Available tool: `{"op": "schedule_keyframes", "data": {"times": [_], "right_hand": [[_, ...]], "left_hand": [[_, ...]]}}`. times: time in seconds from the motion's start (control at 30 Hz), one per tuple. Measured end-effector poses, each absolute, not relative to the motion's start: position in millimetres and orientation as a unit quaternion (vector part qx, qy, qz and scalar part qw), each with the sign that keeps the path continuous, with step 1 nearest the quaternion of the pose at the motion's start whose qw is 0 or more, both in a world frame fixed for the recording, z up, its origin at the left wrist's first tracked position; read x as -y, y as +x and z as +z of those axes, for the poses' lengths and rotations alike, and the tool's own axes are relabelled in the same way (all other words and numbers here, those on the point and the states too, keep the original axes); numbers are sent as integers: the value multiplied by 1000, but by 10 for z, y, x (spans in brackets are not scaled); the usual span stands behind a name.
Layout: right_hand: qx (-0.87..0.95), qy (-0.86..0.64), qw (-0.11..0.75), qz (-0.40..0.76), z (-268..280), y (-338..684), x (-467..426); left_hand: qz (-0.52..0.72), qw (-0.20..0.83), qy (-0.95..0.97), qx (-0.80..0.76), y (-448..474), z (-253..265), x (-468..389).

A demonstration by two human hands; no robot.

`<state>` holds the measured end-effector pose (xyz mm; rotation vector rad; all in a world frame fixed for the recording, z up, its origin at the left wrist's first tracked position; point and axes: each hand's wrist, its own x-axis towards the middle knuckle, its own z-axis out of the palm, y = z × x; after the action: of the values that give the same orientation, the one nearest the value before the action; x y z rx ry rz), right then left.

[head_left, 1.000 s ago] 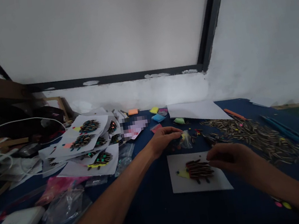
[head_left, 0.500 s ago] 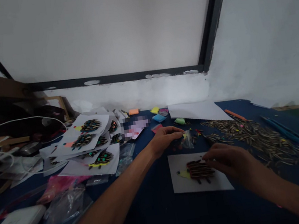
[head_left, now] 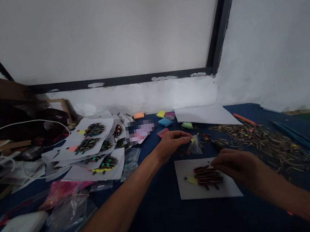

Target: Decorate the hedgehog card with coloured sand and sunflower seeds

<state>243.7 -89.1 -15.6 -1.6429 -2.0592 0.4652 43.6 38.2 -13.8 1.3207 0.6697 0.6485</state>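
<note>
Lying flat on the blue bench [head_left: 164, 222], a white sheet [head_left: 188, 192] is decorated with a hedgehog [head_left: 209, 176], its back covered in dark striped seeds and its head coloured yellow. The right hand [head_left: 238, 162] is held at the upper right of the hedgehog, its grip narrowed with thumb and fingertips close together; whether a seed is pinched there cannot be told. The left hand [head_left: 172, 143] is stretched beyond the sheet, its fingertips brought to the top of a small clear bag [head_left: 196, 147]; its grip is narrow too, but whether the bag is held cannot be made out. To the right, loose seeds [head_left: 274, 142] are heaped near an orange stick [head_left: 244, 119]. Farther back, a green packet [head_left: 186, 125] and a blue packet [head_left: 165, 121] are set down. At the left, a stack of sheets [head_left: 71, 142] bearing similar hedgehogs is spread.
</note>
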Motion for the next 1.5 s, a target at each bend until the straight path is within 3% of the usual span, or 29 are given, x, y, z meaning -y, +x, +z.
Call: {"op": "schedule_keyframes", "data": {"times": [0.23,1.5], "right_hand": [[717,-625,190,243,-69,2506,919],[751,-578,198,250,-189,2512,897]], "left_hand": [[281,694,589,-304,431,-114,-359],[264,692,594,-315,453,-108,-341]]}}
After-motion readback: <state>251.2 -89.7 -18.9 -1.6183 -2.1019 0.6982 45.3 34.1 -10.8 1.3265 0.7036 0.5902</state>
